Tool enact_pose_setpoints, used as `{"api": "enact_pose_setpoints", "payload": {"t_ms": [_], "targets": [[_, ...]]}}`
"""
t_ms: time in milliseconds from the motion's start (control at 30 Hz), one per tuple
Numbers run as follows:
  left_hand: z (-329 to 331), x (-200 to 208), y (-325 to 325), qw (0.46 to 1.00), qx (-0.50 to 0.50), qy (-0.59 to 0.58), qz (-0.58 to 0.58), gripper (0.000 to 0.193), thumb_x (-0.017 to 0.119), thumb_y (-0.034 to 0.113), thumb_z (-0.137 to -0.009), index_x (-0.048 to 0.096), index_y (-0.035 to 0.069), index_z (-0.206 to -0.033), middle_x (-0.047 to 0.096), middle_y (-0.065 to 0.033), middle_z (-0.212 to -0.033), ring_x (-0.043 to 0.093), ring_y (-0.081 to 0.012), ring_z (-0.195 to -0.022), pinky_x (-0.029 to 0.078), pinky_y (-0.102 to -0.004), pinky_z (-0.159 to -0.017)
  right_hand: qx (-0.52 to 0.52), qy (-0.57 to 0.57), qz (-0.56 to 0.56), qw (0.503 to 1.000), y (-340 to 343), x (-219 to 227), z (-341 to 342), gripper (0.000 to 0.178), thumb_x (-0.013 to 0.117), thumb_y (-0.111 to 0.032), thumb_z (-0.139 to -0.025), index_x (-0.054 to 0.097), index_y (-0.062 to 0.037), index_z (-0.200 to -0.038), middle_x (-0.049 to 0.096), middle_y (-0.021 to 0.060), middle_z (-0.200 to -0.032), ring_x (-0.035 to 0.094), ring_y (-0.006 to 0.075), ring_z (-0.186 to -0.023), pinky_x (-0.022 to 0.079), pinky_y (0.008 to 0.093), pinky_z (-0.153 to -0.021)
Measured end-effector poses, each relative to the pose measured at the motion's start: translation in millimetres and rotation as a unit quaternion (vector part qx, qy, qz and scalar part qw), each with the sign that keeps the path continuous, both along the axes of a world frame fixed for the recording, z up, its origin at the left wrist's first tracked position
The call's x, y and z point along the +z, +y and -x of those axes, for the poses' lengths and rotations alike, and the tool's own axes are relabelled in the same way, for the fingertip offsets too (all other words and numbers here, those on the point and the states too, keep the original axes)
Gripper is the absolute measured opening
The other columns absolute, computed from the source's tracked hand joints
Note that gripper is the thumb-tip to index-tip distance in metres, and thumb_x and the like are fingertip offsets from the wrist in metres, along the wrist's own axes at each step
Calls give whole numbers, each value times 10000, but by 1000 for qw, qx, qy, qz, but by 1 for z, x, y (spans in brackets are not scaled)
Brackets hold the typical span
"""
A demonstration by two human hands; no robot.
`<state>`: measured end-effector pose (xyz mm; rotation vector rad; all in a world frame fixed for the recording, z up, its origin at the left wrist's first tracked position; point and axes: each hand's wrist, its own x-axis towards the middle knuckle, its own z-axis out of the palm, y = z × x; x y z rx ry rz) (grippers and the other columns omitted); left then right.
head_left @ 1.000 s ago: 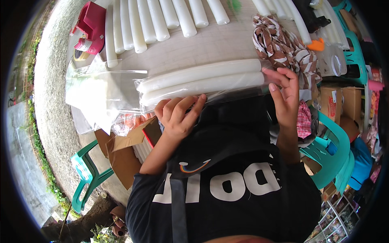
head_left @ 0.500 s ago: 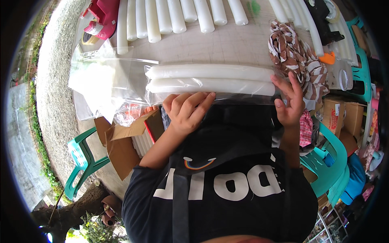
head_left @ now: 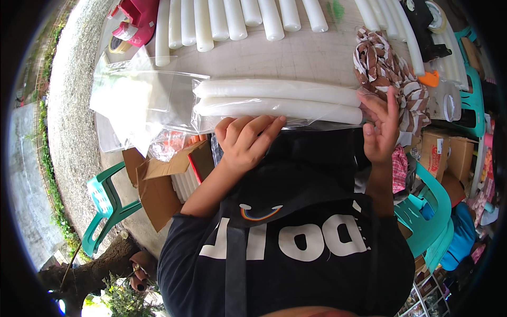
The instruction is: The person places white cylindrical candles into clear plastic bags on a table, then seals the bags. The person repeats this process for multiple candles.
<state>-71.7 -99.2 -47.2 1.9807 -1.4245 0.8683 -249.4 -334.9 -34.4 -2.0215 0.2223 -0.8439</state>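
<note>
Two long white candles [head_left: 280,108] lie side by side in a clear plastic bag [head_left: 311,126] along the table's near edge. My left hand [head_left: 248,140] has its fingers curled over the near edge of the bag, below the middle of the candles. At the right end of the candles is my right hand [head_left: 381,127], its fingers stretched and the thumb apart. Its fingertips touch the bag's right end; whether they hold any film is not plain. Left of the bag lies a stack of clear plastic bags [head_left: 127,100], bright with glare.
Several loose white candles [head_left: 203,26] lie in a row on the far side of the table [head_left: 248,61]. A brown-and-white cloth [head_left: 377,61] is bunched at the right, near a pink tape dispenser's opposite, a black one [head_left: 420,31]. Below left stands an open cardboard box [head_left: 158,198].
The bag with the two candles has shifted slightly up and right in view. My right fingers have straightened a little at its end; my left hand keeps its place on the near edge.
</note>
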Motion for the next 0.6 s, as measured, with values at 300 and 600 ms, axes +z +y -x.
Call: {"api": "enact_pose_setpoints", "payload": {"t_ms": [300,600], "targets": [[1,-5,-2,1000,-3,3,8,312,758,207,-715,753,233,-1026,630,103,-996,535,-104,-866,365,-311,-793,37,-15,25,999,-4,0,2,601,684,-125,-898,422,77,-1399,680,233,-1149,660,321,-1126,538,399,-971],[1,-4,-4,1000,-13,15,4,305,743,194,-716,748,223,-1019,632,95,-989,537,-107,-856,366,-304,-786,58,-40,169,983,-11,8,-4,458,742,-73,-821,570,31,-1233,692,211,-1088,689,349,-1049,561,405,-909]]}}
